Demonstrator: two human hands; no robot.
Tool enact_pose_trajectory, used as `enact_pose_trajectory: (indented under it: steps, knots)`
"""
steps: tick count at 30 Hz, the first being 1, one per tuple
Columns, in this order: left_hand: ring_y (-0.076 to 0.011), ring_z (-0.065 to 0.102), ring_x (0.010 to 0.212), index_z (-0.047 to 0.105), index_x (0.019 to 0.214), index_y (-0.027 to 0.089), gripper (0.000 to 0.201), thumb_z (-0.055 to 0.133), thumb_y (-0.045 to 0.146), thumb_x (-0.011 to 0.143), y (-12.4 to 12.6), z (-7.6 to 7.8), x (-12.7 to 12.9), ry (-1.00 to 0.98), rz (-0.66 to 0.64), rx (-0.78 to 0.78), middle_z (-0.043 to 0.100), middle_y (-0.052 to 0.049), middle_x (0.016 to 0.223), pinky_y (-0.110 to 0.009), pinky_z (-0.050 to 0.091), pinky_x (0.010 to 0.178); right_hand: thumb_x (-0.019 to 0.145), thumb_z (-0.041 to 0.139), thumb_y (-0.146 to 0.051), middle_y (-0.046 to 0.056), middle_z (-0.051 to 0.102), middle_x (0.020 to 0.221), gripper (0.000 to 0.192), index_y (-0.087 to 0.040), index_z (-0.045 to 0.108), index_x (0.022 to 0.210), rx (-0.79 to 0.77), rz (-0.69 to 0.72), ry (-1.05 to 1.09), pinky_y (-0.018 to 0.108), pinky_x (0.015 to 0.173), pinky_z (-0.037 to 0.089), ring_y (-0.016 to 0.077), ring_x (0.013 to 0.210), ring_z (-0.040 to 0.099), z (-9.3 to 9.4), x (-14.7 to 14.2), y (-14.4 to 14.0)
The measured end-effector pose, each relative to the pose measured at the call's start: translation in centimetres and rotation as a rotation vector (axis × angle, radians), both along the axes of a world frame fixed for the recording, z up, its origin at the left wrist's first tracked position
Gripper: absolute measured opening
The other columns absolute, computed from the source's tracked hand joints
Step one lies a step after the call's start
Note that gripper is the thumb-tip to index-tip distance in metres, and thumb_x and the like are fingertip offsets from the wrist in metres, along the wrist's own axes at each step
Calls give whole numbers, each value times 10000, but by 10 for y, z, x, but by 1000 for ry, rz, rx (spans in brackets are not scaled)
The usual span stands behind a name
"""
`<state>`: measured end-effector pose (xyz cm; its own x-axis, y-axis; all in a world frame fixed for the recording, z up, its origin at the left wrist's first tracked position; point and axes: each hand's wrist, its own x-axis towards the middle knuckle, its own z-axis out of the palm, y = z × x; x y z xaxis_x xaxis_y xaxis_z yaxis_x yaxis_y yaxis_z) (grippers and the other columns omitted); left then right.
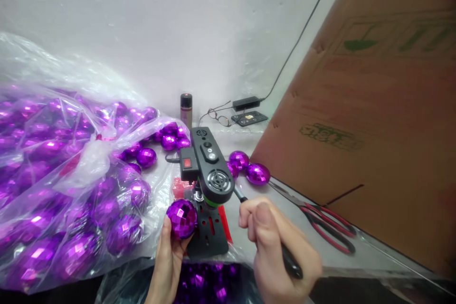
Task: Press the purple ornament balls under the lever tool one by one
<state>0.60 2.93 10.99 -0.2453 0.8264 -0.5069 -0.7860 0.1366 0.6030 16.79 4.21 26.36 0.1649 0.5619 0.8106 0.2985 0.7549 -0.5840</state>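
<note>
Lower centre of frame: your left hand (171, 252) cups a faceted purple ball (182, 219), likely to stop it rolling, beside the black machine (213, 164). Lower right: your right hand (278, 249) wraps the lever handle (292, 262), presumably for leverage.

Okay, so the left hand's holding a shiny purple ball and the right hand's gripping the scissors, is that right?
Not quite. The head view shows the right hand gripping a black handle by the black machine; the scissors lie on the table. The left hand does hold a shiny purple ball.
</note>
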Motion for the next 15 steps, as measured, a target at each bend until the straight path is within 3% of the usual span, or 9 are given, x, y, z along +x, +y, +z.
enact_pose_trajectory:
  steps: [4, 7, 11, 13, 15]
  knots:
    - [-226, 909, 1017, 848, 1227, 180, 288, 659, 387, 1161, 1, 17, 7, 46, 23, -12, 927, -113, 1185, -272, 759, 868, 1139, 500, -36, -52, 556, 728, 357, -225, 520, 837, 4, 3, 5, 217, 587, 449, 63, 648, 579, -1, 0, 1]
    - [-237, 908, 1012, 824, 1255, 187, 306, 702, 440, 1134, 0, 22, 10, 75, 8, -31, 921, -116, 1191, -295, 763, 872, 1141, 501, -45, -50, 565, 728, 354, -224, 531, 838, -9, 3, 11, 215, 592, 456, 64, 644, 580, -2, 0, 0]
    - [-308, 880, 1067, 780, 1283, 193, 623, 892, 694, 930, -2, 8, 9, 272, -18, -7, 900, -113, 1121, -344, 743, 874, 1132, 510, -48, -46, 571, 711, 355, -225, 530, 826, -4, 3, 8, 224, 585, 455, 77, 628, 584, -3, 0, -1]
    - [-351, 844, 1181, 740, 1323, 198, 795, 957, 763, 807, -3, -1, 9, 506, -21, 15, 876, -116, 1162, -391, 713, 977, 1127, 512, -45, -42, 570, 707, 359, -226, 519, 817, -6, 6, 1, 228, 576, 451, 82, 619, 584, -2, 0, -1]
    - [-387, 789, 1330, 686, 1412, 208, 860, 974, 725, 789, -3, -10, 11, 718, -33, 48, 838, -148, 1328, -478, 637, 1163, 1129, 508, -44, -43, 560, 709, 361, -228, 507, 818, -7, 11, -3, 223, 569, 441, 79, 615, 576, -1, 0, -2]
